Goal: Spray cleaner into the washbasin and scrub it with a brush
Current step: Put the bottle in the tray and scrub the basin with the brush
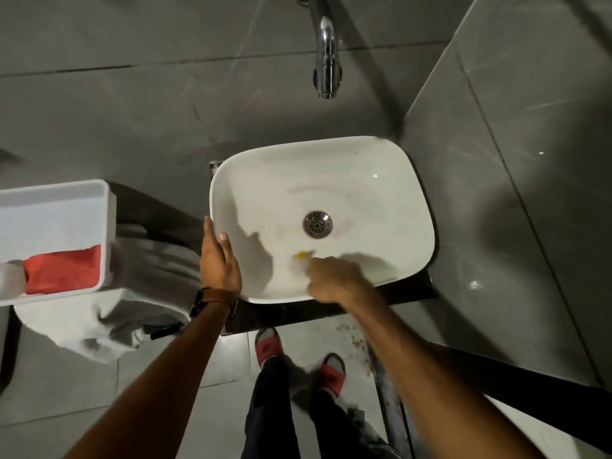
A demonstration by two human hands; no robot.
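A white rectangular washbasin (381, 180) with a metal drain (317, 224) sits on a dark counter. My right hand (334, 279) is inside the basin near its front wall, closed on a blurred brush (300, 258) with a yellow part, pressed to the basin just below the drain. My left hand (220, 260) rests on the basin's left rim, thumb over the edge, with a watch on the wrist. No spray bottle can be made out.
A chrome tap (326, 61) hangs above the basin from the grey tiled wall. At the left stands a white tray (102, 226) holding a red cloth (63, 273), above a white toilet with a grey cloth. My feet in red slippers stand on the floor below.
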